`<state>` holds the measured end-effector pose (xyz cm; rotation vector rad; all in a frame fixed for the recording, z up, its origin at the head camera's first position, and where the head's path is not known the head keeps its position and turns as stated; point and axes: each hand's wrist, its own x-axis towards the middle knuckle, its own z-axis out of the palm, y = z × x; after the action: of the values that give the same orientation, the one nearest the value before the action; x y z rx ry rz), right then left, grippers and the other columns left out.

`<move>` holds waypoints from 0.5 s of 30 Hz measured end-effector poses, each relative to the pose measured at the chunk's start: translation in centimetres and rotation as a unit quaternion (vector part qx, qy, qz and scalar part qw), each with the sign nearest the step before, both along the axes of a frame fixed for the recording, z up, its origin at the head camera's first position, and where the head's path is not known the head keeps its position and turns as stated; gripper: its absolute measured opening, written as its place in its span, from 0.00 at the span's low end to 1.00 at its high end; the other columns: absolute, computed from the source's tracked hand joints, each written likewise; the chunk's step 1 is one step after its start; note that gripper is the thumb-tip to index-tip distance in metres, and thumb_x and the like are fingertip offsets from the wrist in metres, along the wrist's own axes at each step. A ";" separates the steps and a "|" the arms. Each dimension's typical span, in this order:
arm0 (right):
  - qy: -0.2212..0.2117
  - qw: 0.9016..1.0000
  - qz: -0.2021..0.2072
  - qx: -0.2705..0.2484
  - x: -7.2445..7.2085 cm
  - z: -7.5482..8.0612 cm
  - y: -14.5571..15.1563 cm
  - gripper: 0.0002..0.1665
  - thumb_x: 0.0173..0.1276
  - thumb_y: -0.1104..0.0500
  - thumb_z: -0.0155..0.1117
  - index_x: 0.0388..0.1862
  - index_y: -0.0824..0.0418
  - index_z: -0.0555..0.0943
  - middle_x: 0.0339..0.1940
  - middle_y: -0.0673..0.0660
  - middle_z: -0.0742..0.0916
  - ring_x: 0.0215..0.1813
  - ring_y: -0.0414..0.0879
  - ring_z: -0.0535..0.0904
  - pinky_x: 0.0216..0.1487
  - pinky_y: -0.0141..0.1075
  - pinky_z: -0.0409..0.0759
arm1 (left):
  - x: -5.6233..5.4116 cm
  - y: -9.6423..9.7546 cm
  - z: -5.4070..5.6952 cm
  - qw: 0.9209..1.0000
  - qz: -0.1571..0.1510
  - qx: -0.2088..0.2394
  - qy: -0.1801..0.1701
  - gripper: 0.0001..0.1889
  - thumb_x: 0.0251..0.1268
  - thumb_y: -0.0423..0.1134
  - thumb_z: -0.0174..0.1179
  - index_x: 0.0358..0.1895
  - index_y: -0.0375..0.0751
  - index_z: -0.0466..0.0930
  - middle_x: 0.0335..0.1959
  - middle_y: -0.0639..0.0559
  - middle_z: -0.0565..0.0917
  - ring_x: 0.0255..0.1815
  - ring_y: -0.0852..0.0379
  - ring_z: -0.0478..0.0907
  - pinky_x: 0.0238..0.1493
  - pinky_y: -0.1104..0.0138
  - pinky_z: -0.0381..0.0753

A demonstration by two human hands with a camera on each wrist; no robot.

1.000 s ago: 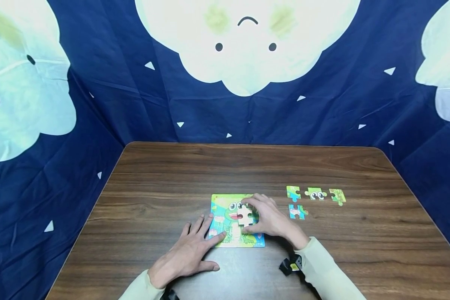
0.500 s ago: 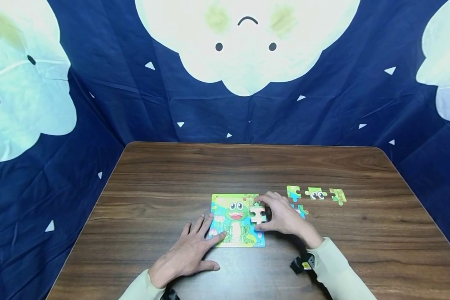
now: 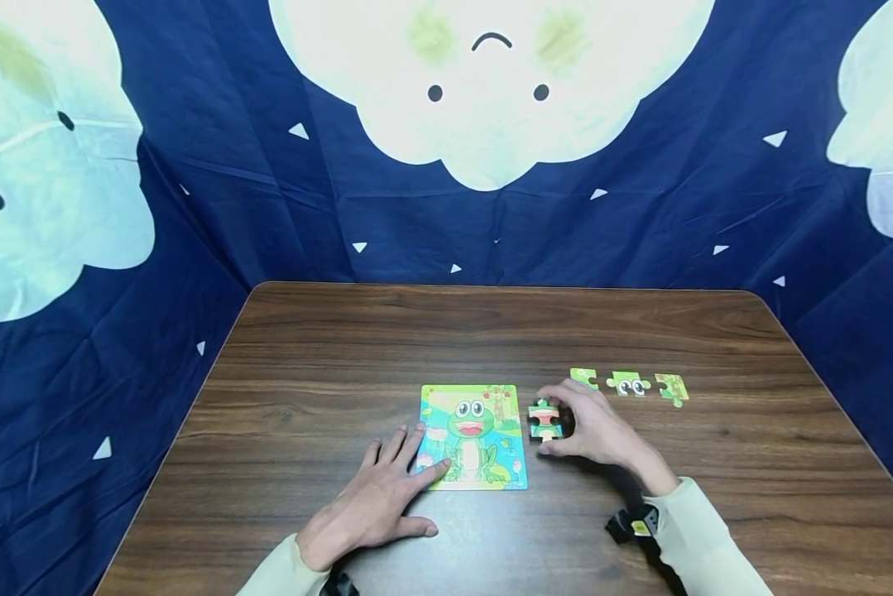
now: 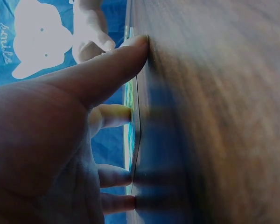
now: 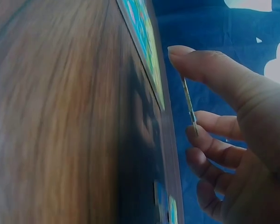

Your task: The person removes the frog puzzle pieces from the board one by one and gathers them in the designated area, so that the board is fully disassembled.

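A square frog picture board (image 3: 496, 422) lies on the table. My left hand (image 3: 375, 501) is spread at its lower left, fingertips resting on the board's left side and the thumb on the table, as the left wrist view also shows at the board's edge (image 4: 136, 112). Just right of the board, my right hand (image 3: 598, 430) holds a jigsaw piece (image 3: 544, 420) with a red mouth and green on it. Seen edge-on in the right wrist view, that thin piece (image 5: 189, 100) is pinched between thumb and fingers, raised off the table.
Three loose jigsaw pieces lie in a row at the right: a corner piece (image 3: 583, 376) partly behind my right hand, one with eyes (image 3: 629, 384), and a green one (image 3: 672, 387). Blue cloth (image 3: 416, 223) with clouds surrounds the wooden table (image 3: 304, 348).
My right hand has carried the jigsaw piece rightward, from above the board to beside it. It now covers the lower loose piece. My left hand has stayed put.
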<state>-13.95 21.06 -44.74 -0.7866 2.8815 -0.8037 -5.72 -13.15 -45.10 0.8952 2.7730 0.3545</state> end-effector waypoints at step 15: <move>0.023 0.999 -0.031 0.010 0.2 0.0 4.7 0.42 0.45 0.47 0.84 0.60 0.58 0.80 0.46 0.52 0.85 0.46 0.46 0.79 0.49 0.48 0.73 | -0.1 0.1 0.0 1.000 0.002 -0.003 -0.008 0.39 0.58 0.65 0.65 0.73 0.57 0.69 0.79 0.30 0.57 0.76 0.26 0.57 0.65 0.32 0.63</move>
<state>-13.73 25.72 -44.72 -0.7269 2.9637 -0.7700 -5.80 -13.06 -45.06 0.8803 2.7602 0.3516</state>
